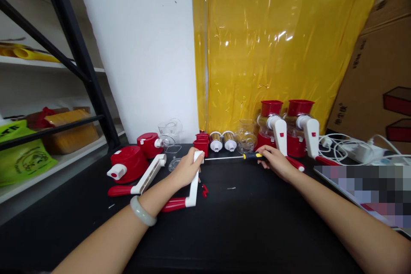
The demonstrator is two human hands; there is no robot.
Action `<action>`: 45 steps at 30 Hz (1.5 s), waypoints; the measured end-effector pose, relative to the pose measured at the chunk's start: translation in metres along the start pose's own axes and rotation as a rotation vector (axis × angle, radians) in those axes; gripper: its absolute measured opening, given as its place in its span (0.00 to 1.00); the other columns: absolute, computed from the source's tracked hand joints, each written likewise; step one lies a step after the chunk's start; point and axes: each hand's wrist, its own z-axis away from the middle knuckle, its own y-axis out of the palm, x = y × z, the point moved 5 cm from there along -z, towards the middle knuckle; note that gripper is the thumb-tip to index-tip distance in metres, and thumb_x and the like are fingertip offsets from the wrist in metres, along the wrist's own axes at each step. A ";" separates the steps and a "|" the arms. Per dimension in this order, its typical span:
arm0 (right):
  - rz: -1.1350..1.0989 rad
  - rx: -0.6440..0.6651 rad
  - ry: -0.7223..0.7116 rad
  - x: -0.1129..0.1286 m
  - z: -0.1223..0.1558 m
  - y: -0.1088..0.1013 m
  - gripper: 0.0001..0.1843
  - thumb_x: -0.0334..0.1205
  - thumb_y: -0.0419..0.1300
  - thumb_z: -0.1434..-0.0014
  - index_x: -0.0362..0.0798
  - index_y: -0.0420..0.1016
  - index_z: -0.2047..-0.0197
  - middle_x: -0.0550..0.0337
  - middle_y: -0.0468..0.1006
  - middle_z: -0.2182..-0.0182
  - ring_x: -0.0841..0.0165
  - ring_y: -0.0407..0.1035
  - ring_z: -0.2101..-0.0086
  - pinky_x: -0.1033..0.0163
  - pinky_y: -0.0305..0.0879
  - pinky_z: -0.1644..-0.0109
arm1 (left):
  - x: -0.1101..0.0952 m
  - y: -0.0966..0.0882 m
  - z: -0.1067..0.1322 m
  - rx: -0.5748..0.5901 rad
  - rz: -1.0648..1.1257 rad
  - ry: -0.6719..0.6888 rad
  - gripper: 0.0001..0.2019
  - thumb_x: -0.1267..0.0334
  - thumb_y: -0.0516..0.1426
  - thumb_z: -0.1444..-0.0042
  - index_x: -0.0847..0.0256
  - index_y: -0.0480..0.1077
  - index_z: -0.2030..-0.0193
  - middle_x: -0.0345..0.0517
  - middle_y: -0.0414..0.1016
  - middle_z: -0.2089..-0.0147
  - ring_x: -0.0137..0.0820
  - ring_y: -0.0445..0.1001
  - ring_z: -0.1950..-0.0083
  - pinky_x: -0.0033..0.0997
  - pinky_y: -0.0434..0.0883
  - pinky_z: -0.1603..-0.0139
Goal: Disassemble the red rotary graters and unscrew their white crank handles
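My left hand (187, 169) is closed around the top of a white crank arm with a red handle (192, 188), which rests on the black table. My right hand (276, 162) grips the yellow and black handle of a screwdriver (236, 157). Its long metal shaft lies level and points left, with the tip at the top of the crank arm. A small red piece (204, 190) lies on the table right beside the crank arm.
A second white crank (148, 176), red round bases (129, 165) and a clear cup (170, 130) sit at the left. Two metal drums (222, 141) and two assembled red and white grinders (289, 130) stand at the back. White cables (353, 147) lie at the right.
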 end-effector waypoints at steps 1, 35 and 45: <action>0.002 -0.003 -0.004 0.000 0.000 0.000 0.10 0.46 0.59 0.45 0.48 0.70 0.69 0.62 0.73 0.80 0.76 0.60 0.85 0.68 0.53 0.81 | 0.000 0.000 0.000 -0.001 -0.002 0.006 0.18 0.42 0.46 0.38 0.55 0.57 0.58 0.35 0.67 0.75 0.34 0.74 0.80 0.31 0.70 0.79; -0.297 0.059 0.040 0.027 0.021 0.010 0.15 0.39 0.69 0.57 0.49 0.72 0.65 0.65 0.70 0.76 0.74 0.63 0.76 0.70 0.51 0.78 | 0.002 -0.001 -0.003 -0.010 0.002 0.004 0.16 0.43 0.46 0.37 0.55 0.57 0.60 0.35 0.68 0.76 0.33 0.74 0.80 0.30 0.69 0.79; -0.291 -0.119 0.069 0.015 0.014 0.008 0.22 0.48 0.75 0.60 0.52 0.72 0.64 0.63 0.73 0.66 0.74 0.67 0.74 0.66 0.67 0.71 | -0.007 0.000 0.003 0.004 -0.002 -0.005 0.17 0.43 0.46 0.37 0.55 0.57 0.59 0.35 0.67 0.76 0.33 0.74 0.80 0.30 0.69 0.79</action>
